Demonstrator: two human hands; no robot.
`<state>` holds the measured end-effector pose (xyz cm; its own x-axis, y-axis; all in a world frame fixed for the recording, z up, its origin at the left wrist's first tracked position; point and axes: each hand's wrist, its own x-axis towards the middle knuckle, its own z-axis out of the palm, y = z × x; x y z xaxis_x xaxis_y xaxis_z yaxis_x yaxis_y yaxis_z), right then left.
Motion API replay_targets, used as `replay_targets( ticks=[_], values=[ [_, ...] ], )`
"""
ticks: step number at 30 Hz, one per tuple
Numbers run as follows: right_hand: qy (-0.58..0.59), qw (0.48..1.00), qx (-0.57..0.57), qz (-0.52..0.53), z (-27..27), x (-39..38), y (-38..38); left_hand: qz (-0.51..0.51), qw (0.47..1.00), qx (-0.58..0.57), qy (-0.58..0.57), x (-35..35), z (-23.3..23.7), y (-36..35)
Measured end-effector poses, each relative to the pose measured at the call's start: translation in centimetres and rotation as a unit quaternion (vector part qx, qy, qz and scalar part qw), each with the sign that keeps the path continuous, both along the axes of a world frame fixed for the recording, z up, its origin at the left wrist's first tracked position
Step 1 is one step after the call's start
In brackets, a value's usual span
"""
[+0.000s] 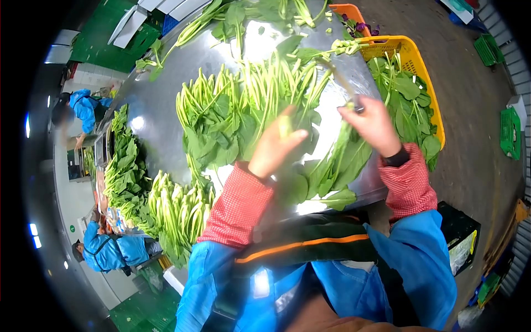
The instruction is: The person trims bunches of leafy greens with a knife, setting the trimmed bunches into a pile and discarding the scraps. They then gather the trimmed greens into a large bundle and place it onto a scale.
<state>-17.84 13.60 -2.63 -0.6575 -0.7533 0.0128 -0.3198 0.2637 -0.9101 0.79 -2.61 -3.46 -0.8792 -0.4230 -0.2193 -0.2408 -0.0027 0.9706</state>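
So there's a metal worktop loaded with leafy greens, and both hands are over its near right part. The right hand is wrapped around the handle of a knife, blade pointing far and a bit left. A loose bunch spreads from just under that hand toward the near edge; can't tell if the fingers have its stems too. The left hand is to the left, fingers half curled by a blurry pale stalk, and honestly I can't tell if it's gripping it.

Big pile of greens beyond and left of that hand, stems mostly pointing far. More bundles line the left side. Yellow basket full of leaves sits against the right edge, orange crate beyond it. 2 co-workers in blue far off left.
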Motion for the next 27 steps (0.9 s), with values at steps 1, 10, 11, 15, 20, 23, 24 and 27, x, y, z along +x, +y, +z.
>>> replay_targets(
  ticks=[1, 10, 11, 15, 20, 23, 24, 27],
  values=[
    [-0.079, 0.993, -0.059, 0.059, -0.2, 1.4, -1.3, -0.012, 0.998, 0.053, 0.017, -0.4, 0.9, 0.9],
    [0.034, 0.978, 0.184, -0.096, -11.4, -4.3, -10.5, 0.077, 0.950, 0.299, 0.050, 3.0, 2.8, -2.8],
    [0.009, 0.971, 0.218, -0.103, -12.1, -4.4, -11.1, 0.090, 0.953, 0.285, 0.045, 3.1, 3.1, -2.8],
    [0.041, 0.956, 0.263, -0.124, -11.9, -3.7, -12.1, 0.097, 0.986, 0.135, -0.021, 2.7, 4.1, -2.5],
    [0.056, 0.988, -0.010, -0.146, -8.0, -3.2, -9.1, 0.136, 0.981, 0.136, -0.010, 2.6, 3.2, -3.5],
    [0.004, 0.997, -0.052, -0.064, -3.5, -2.4, -6.4, 0.127, 0.983, 0.132, 0.017, 0.9, 3.4, -2.9],
    [-0.035, 0.998, -0.046, -0.016, -1.6, -1.6, -5.5, 0.132, 0.982, 0.128, 0.037, 0.1, 3.6, -2.3],
    [-0.163, 0.979, -0.084, 0.086, -0.9, 1.3, -4.1, 0.130, 0.984, 0.094, 0.076, -2.3, 4.6, -0.9]
  ],
)
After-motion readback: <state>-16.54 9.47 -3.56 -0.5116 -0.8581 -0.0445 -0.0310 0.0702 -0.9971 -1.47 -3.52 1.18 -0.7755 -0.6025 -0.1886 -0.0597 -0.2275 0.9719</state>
